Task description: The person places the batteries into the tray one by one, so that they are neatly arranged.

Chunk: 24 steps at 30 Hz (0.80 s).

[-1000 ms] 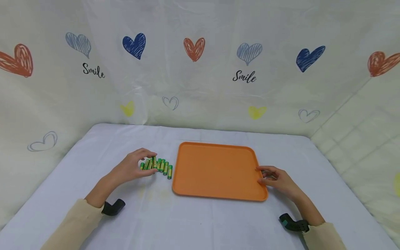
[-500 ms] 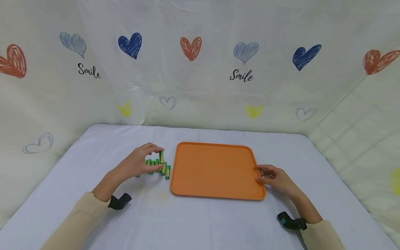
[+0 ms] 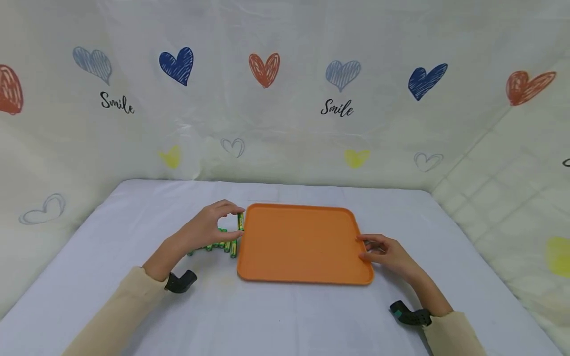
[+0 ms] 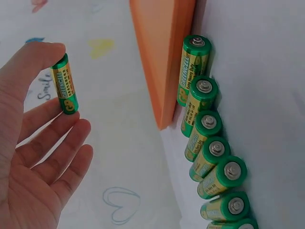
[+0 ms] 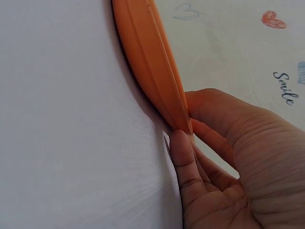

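Observation:
My left hand (image 3: pixel 202 231) pinches a green and yellow AA battery (image 4: pixel 65 85) by its two ends, between thumb and a finger. It is raised at the left rim of an orange rectangular tray (image 3: pixel 303 247). Below that hand, several matching batteries (image 4: pixel 196 62) lie side by side on the white cloth. In the head view my left hand partly hides them. My right hand (image 3: pixel 392 254) grips the tray's right rim, its fingers curled at the edge. Nothing lies on the tray.
A white cloth covers the table (image 3: pixel 285 321). Behind it hangs a pale backdrop (image 3: pixel 294 133) printed with hearts and the word "Smile". Each wrist wears a black camera band (image 3: pixel 182 282).
My left hand has lifted the battery from among the others and carried it right to the tray's left edge. The right hand keeps its place on the tray. The head view has shifted slightly.

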Motion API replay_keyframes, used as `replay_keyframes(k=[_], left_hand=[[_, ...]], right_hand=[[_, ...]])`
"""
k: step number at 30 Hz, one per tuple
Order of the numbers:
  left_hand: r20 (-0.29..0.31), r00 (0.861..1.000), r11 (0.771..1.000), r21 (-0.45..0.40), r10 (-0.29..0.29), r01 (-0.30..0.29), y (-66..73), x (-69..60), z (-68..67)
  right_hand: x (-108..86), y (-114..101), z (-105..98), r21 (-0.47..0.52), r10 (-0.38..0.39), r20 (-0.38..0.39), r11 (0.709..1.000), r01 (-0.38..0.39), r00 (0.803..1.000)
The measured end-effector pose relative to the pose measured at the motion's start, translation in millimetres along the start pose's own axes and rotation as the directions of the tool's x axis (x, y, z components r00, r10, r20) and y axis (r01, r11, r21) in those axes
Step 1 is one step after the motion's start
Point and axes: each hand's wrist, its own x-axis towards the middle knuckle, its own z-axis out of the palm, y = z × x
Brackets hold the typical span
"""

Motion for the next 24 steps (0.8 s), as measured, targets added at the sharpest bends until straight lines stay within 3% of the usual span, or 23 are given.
replay_keyframes(k=[24], left_hand=[[0.023,0.995,0.993,-0.068,0.095,-0.094,15.0,42.9,31.2]], right_hand=[[-0.9,0,1,0.039,0.005,-0.011,0.999,-0.005,1.0]])
